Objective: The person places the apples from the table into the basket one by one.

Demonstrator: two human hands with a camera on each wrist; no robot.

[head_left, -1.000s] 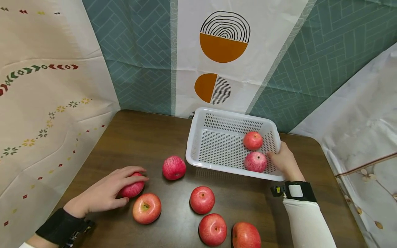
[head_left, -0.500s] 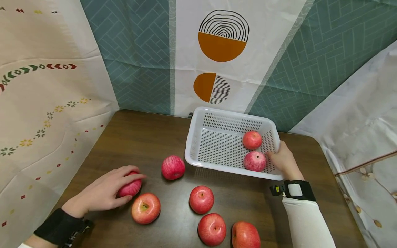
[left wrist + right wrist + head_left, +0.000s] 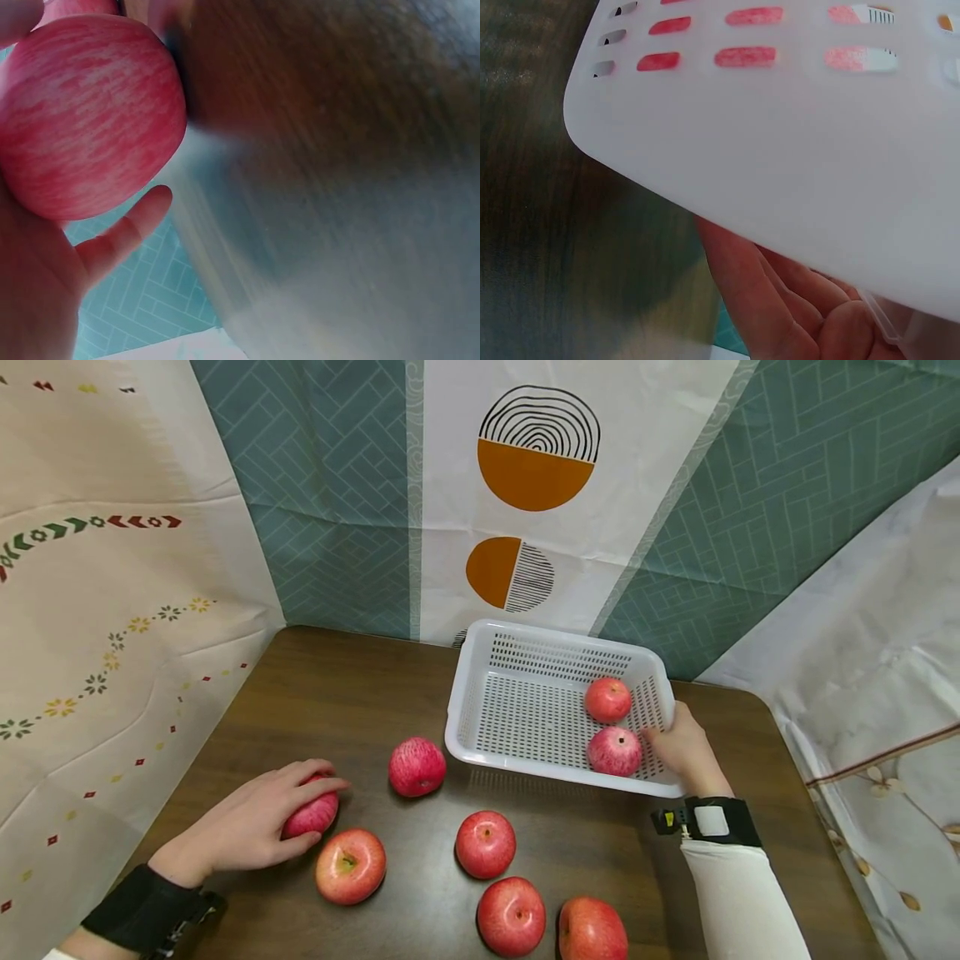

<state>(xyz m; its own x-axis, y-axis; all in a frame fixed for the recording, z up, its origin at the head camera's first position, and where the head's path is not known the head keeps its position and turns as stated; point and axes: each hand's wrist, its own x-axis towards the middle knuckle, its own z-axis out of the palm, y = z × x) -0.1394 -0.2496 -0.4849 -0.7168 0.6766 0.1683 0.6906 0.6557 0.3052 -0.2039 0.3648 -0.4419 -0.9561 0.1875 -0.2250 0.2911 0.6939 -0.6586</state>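
My left hand [image 3: 243,822] lies over a streaky red apple [image 3: 317,812] at the left of the table, fingers bent over its far side and thumb on the near side. In the left wrist view that apple [image 3: 94,120] sits against the palm. A yellowish-red apple [image 3: 350,866] stands close to the thumb. My right hand [image 3: 688,750] grips the right end of a white perforated plastic basket [image 3: 525,764], thumb inside the rim. Its other fingers curl beneath the rim in the right wrist view. Two apples, one red [image 3: 607,700] and one pinker [image 3: 614,752], lie inside the basket.
A deep-red apple [image 3: 417,767] stands left of the basket. Nearer the front edge are three more apples, one red [image 3: 486,844], another below it [image 3: 512,917] and one at the right [image 3: 592,929]. Patterned cloth [image 3: 330,510] hangs behind the dark wooden table [image 3: 352,693].
My left hand and its apple have shifted very slightly left, away from the deep-red apple. The right hand keeps its grip on the basket. The head view has drifted a little.
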